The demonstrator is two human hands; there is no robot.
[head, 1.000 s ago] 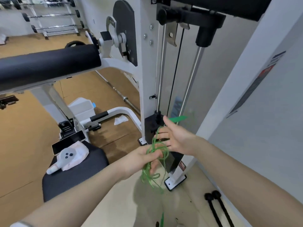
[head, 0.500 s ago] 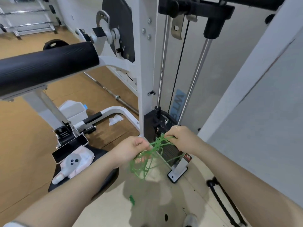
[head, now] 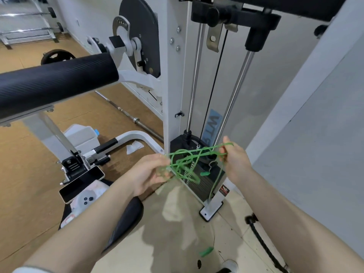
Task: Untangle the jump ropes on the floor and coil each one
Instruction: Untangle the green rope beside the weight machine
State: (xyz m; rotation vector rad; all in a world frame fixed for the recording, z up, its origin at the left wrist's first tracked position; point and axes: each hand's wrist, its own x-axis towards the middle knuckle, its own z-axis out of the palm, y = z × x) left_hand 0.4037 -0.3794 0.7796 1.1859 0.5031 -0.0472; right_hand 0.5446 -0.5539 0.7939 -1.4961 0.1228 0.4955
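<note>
Both hands, left hand (head: 146,174) and right hand (head: 235,160), hold the tangled green jump rope (head: 187,164) with curled fingers.

The rope tangle (head: 185,164) hangs between my left hand (head: 146,175) and my right hand (head: 235,161), in front of the weight stack (head: 199,180). A phone (head: 81,184) lies on the bench (head: 126,219) to my left; another rope (head: 264,247) lies on the floor (head: 177,243) to my right.

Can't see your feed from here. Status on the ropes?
Left hand and right hand both grip thin green plastic jump rope, tangled between them. Black braided rope on floor, untouched. Weight-stack machine close behind.
</note>
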